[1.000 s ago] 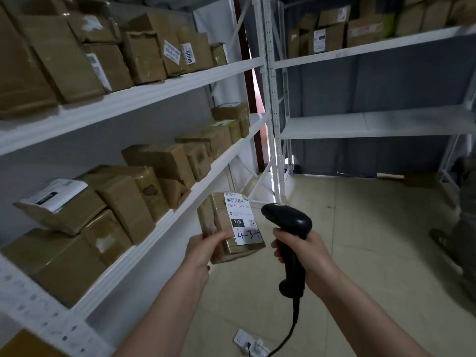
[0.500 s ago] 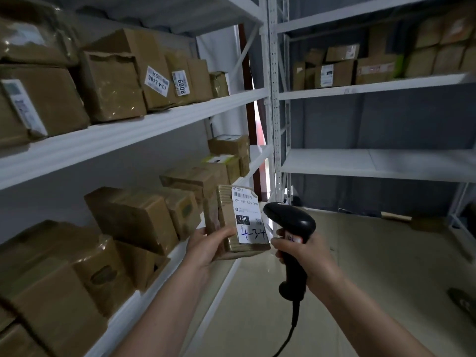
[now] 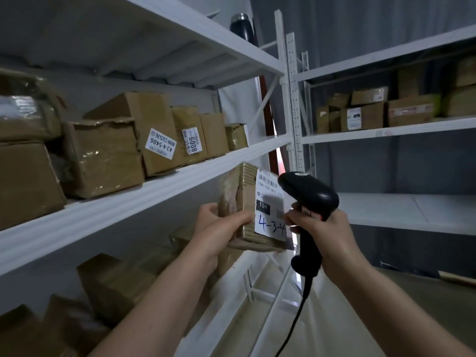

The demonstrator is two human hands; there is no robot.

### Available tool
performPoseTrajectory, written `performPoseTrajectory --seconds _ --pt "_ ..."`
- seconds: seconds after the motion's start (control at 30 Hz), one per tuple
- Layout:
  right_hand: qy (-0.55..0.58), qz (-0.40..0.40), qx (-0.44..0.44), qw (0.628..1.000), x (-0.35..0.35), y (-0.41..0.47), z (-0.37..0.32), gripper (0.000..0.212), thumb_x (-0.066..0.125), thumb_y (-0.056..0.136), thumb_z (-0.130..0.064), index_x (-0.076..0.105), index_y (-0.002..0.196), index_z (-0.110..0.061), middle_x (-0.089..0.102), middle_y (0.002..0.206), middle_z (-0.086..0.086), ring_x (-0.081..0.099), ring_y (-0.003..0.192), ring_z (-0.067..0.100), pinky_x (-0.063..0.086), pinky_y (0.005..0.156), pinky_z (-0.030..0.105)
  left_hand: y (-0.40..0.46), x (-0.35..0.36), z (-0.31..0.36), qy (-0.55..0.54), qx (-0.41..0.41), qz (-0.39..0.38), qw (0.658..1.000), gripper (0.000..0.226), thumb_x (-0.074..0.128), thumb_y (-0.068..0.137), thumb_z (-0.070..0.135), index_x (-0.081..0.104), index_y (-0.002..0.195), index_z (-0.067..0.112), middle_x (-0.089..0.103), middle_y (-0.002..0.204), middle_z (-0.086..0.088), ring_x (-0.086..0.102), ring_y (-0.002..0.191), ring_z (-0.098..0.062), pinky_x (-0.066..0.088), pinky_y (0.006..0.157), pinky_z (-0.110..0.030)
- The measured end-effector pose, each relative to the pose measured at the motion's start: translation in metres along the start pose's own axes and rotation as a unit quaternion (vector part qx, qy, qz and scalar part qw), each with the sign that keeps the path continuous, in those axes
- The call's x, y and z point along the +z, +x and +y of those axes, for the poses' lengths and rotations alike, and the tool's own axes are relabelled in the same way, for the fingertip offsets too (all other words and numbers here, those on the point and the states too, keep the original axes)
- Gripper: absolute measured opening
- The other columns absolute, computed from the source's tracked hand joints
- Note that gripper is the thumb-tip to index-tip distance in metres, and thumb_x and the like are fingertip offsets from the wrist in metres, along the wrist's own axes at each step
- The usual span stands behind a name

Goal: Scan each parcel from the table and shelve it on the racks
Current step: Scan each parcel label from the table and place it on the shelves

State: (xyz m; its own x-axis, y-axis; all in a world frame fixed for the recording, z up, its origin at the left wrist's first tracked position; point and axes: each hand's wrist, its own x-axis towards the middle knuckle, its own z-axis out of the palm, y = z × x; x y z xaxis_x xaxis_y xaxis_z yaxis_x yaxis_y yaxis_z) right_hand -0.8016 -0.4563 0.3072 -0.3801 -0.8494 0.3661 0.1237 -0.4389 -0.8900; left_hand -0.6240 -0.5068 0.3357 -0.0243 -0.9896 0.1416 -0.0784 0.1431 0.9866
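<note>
My left hand (image 3: 219, 228) grips a small brown cardboard parcel (image 3: 244, 199) by its left side and holds it upright in front of the left rack. Its white label (image 3: 269, 204) faces me with "4-3-4" handwritten in blue. My right hand (image 3: 319, 230) grips the handle of a black corded barcode scanner (image 3: 309, 194), whose head sits right beside the label's right edge. The white shelf (image 3: 144, 199) of the left rack runs just left of the parcel.
Several taped cardboard boxes (image 3: 123, 148) fill the left rack's shelf, with more boxes (image 3: 113, 282) on the shelf below. A second white rack (image 3: 401, 127) at the right holds boxes on an upper shelf. A dark bottle (image 3: 242, 28) stands on the top shelf.
The view has tilted upward and closer to the left rack. My left hand has raised the parcel toward the upper shelf, and the scanner has risen with it, closer to the label.
</note>
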Motion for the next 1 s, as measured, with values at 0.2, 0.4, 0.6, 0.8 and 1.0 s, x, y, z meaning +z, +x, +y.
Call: performPoseTrajectory --seconds 0.2,0.4,0.6,0.8,1.0 --pt "0.009 -0.018 -0.040 0.999 -0.011 0.088 0.022 0.022 0.075 0.080 -0.009 0.075 0.099 -0.020 0.076 0.094 -0.002 0.070 0.094 0.016 0.053 0.083 0.036 0.068 0.042 0.038 0.088 0.047 0.003 0.995 0.079 0.086 0.061 0.040 0.040 0.125 0.028 0.058 0.096 0.008 0.067 0.066 -0.003 0.046 0.044 -0.014" --pt "0.047 -0.047 -0.064 0.996 -0.028 0.207 0.033 0.033 0.074 0.080 -0.006 0.072 0.101 -0.031 0.075 0.094 -0.007 0.069 0.090 0.007 0.052 0.084 0.033 0.167 0.104 0.068 0.095 0.088 0.062 0.990 0.087 0.083 0.057 0.047 0.040 0.131 0.030 0.055 0.103 0.014 0.063 0.089 -0.010 0.052 0.066 -0.025" --pt "0.125 -0.132 -0.036 0.983 -0.041 0.334 0.032 0.031 0.072 0.080 -0.003 0.073 0.105 -0.021 0.076 0.101 0.000 0.071 0.096 0.014 0.050 0.084 0.033 0.263 0.167 0.107 0.136 0.124 0.127 0.975 0.077 0.081 0.062 0.051 0.047 0.126 0.027 0.059 0.116 0.003 0.066 0.094 -0.018 0.059 0.076 -0.036" --pt "0.188 -0.144 0.046 0.971 -0.034 0.433 0.049 0.018 0.069 0.082 -0.002 0.070 0.095 -0.013 0.076 0.083 0.002 0.073 0.079 0.017 0.056 0.075 0.035 0.321 0.199 0.122 0.292 0.180 0.150 0.927 0.094 0.080 0.061 0.061 0.043 0.141 0.029 0.041 0.137 0.001 0.046 0.115 -0.014 0.042 0.099 -0.032" --pt "0.228 -0.199 0.141 0.943 -0.008 0.485 0.065 0.026 0.069 0.084 -0.004 0.062 0.110 -0.002 0.075 0.094 0.017 0.072 0.091 0.031 0.057 0.082 0.045 0.359 0.200 0.134 0.418 0.191 0.227 0.858 0.064 0.081 0.076 0.029 0.052 0.133 0.022 0.035 0.117 0.002 0.048 0.099 -0.016 0.039 0.088 -0.026"
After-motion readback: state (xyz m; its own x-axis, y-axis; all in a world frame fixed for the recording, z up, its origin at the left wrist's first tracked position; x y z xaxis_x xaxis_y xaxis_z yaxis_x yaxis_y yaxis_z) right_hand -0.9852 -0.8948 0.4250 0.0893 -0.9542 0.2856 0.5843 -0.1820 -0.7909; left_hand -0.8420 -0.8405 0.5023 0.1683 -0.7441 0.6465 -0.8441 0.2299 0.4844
